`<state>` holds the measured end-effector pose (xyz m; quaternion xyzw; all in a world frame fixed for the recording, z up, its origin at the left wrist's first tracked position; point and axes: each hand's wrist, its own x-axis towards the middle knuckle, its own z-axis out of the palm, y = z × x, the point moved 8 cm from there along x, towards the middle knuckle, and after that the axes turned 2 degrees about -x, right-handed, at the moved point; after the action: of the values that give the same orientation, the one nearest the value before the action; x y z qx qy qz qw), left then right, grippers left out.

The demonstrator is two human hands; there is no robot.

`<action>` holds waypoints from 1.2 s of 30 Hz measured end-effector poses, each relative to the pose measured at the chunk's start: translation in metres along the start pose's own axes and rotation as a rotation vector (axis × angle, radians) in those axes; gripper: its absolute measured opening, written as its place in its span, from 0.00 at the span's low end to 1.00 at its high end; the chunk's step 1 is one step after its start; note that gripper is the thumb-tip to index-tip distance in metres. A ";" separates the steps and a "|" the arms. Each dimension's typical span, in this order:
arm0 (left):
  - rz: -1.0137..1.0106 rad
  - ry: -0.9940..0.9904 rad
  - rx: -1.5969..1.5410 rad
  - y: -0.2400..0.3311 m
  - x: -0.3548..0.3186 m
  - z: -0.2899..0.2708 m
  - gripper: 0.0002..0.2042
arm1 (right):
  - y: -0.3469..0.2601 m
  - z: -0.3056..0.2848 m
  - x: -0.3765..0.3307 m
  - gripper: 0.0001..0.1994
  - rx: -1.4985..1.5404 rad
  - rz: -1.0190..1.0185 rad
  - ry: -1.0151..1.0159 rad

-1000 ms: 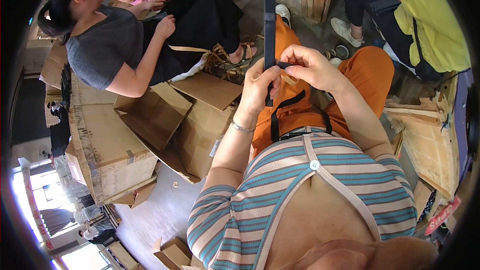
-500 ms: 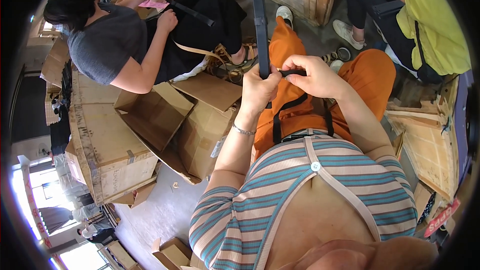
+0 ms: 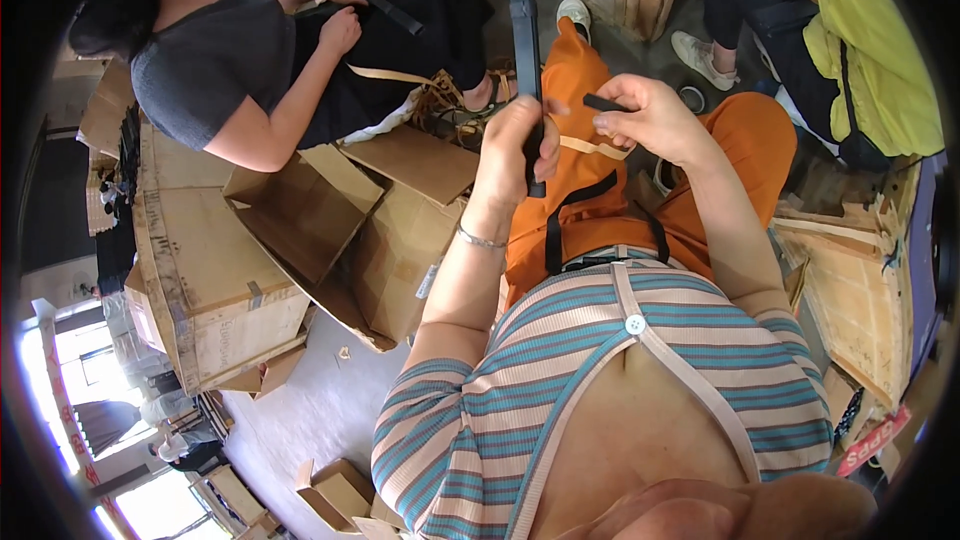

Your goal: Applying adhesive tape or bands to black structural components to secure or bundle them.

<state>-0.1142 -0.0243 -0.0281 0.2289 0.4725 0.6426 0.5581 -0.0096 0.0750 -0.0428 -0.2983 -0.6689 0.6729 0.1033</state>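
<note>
My left hand (image 3: 512,148) is closed round the lower part of a long, flat black strap (image 3: 523,25), which stands upright and runs out past the top edge. A short end of it shows below the fist. To the right, my right hand (image 3: 655,122) pinches a short black strip (image 3: 603,103) between thumb and fingers, apart from the long strap. A thin tan strip (image 3: 592,147) lies between the two hands, over my orange trousers (image 3: 572,75); whether either hand holds it I cannot tell. Another narrow black band (image 3: 556,230) crosses my lap.
Open cardboard boxes (image 3: 400,270) stand at my left beside a large wooden crate (image 3: 215,250). A co-worker in a grey top (image 3: 215,60) sits at far left, holding a dark strap (image 3: 395,14). Another person's yellow garment (image 3: 865,70) shows at right, above a wooden crate (image 3: 850,290).
My right hand has moved away from the left, carrying the short black strip. My left hand has risen slightly on the long strap. The tan strip between the hands has come into sight.
</note>
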 end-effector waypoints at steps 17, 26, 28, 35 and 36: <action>-0.011 -0.002 -0.124 -0.011 0.011 -0.005 0.21 | -0.050 0.036 0.002 0.06 0.132 -0.237 -0.025; 0.020 -0.036 -0.106 -0.012 0.012 -0.004 0.18 | -0.053 0.034 0.007 0.05 0.048 -0.269 0.057; 0.030 -0.026 -0.097 -0.011 0.011 -0.005 0.18 | -0.055 0.036 0.007 0.05 0.004 -0.281 0.069; 0.046 -0.081 -0.094 -0.007 0.013 -0.004 0.18 | -0.056 0.041 0.005 0.04 0.046 -0.312 -0.008; 0.036 -0.093 -0.100 -0.006 0.013 -0.003 0.19 | -0.056 0.042 0.005 0.05 0.119 -0.328 -0.065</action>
<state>-0.1168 -0.0140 -0.0378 0.2386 0.4092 0.6641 0.5785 -0.0513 0.0470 0.0065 -0.1569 -0.6706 0.6948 0.2073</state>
